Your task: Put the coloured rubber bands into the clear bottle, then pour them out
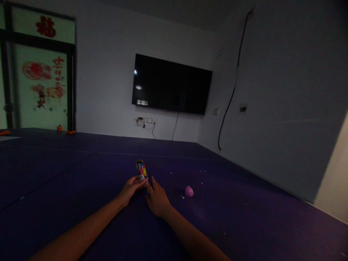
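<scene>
A small colourful can-shaped container (141, 168), with yellow, red, blue and black print, is tilted in front of me above the purple surface. My left hand (132, 187) is closed around its lower part, thumb against the near side. My right hand (158, 198) is close beside it, fingers apart, with fingertips at the container's near end. Something pinkish shows there between the hands, too small and dark to make out. To the right of my right hand, a pink rounded lump (189, 191) rests on the purple surface.
Small white scraps (182, 197) lie scattered on the purple surface (81, 170). Orange objects (59, 128) are at the far left by a glass door (40, 87). A television (171, 85) hangs on the back wall above sockets and cables. A black cable (230, 98) dangles along the right wall.
</scene>
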`<state>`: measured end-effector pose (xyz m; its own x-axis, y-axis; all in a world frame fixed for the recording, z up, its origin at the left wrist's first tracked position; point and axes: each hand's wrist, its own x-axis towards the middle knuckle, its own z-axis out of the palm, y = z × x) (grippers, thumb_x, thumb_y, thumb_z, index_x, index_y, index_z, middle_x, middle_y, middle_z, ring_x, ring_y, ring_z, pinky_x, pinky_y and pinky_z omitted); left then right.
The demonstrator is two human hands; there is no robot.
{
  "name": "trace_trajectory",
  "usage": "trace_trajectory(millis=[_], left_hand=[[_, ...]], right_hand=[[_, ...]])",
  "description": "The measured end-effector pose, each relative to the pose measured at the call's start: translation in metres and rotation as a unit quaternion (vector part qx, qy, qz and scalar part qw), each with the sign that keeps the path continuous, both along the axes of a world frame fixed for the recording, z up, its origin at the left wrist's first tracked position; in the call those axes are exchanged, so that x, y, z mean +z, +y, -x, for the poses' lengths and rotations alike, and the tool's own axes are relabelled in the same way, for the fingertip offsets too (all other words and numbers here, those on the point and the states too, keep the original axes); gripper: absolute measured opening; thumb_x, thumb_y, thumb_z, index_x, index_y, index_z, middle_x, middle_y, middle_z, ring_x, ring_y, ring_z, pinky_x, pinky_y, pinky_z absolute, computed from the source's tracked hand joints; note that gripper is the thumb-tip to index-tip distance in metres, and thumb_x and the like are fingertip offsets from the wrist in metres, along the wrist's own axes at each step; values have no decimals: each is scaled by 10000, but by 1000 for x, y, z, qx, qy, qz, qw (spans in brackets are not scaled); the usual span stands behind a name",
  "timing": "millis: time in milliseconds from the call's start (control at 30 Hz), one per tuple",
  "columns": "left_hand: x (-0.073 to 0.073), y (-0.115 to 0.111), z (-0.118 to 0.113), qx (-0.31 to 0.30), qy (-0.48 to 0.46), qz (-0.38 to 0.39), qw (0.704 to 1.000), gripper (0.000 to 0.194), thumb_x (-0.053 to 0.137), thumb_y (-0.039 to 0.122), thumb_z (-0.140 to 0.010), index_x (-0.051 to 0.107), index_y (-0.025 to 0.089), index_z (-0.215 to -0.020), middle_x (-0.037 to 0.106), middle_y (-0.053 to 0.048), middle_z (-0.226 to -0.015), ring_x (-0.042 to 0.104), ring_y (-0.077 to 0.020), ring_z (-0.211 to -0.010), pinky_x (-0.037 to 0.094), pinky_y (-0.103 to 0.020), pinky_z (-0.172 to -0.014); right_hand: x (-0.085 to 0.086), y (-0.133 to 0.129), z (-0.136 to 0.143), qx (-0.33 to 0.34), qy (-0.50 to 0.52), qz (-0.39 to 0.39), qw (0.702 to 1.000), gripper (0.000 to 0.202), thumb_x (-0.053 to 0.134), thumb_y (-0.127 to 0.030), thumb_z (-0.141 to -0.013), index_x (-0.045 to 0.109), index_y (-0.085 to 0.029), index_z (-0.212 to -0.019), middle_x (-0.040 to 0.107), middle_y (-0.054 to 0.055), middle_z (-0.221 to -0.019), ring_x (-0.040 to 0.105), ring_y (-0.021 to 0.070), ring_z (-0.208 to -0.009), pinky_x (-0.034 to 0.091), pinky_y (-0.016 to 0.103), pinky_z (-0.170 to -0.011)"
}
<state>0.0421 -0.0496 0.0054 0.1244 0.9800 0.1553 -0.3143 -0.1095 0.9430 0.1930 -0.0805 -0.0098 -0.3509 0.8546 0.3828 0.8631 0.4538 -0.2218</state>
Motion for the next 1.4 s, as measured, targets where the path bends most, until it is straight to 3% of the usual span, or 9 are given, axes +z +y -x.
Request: trace_trajectory(millis=[500, 900, 1067, 1233, 1400], left_hand=[[-4, 3, 2, 51, -10, 5, 999, 335, 783, 275, -598, 655, 139, -876, 717, -59, -815, 678, -192, -779, 515, -293, -766], [-5, 5, 1, 57, -16, 13, 998, 360, 799, 322, -576, 654, 157, -862, 723, -58, -819, 680, -196, -786, 515, -291, -749], [-4, 4, 0, 53, -13, 11, 998, 381, 802, 358, -563, 660, 141, -842, 719, -68, -804, 678, -197, -755, 514, -293, -729], [-1, 1, 0, 38, -11, 10, 999, 337, 780, 374, -589, 666, 149, -811, 713, -41, -742, 673, -178, -686, 509, -279, -688], [1, -1, -1, 22, -2, 9, 1000, 324, 772, 384, -589, 671, 146, -784, 705, -36, -695, 663, -172, -634, 500, -276, -655]], right_hand=[[9, -5, 1, 23, 15, 6, 1000, 429, 462, -209, -840, 514, -232, -1265, 402, 137, -1407, 358, 279, -1295, 345, 452, -991], [12, -4, 2, 62, 45, -23, 997, 302, 458, -151, -830, 658, -218, -1046, 574, 71, -1233, 495, 210, -1159, 361, 354, -983], [12, -5, 2, 55, 47, -25, 997, 381, 445, -145, -829, 585, -197, -1179, 552, 91, -1265, 486, 222, -1177, 354, 366, -994], [9, -6, 1, 40, 6, -18, 999, 572, 467, -194, -829, 361, -192, -1391, 396, 146, -1414, 378, 279, -1284, 333, 441, -1013], [6, -6, 2, 34, 0, 1, 999, 643, 484, -259, -842, 251, -193, -1438, 277, 153, -1477, 299, 298, -1331, 305, 465, -1030]])
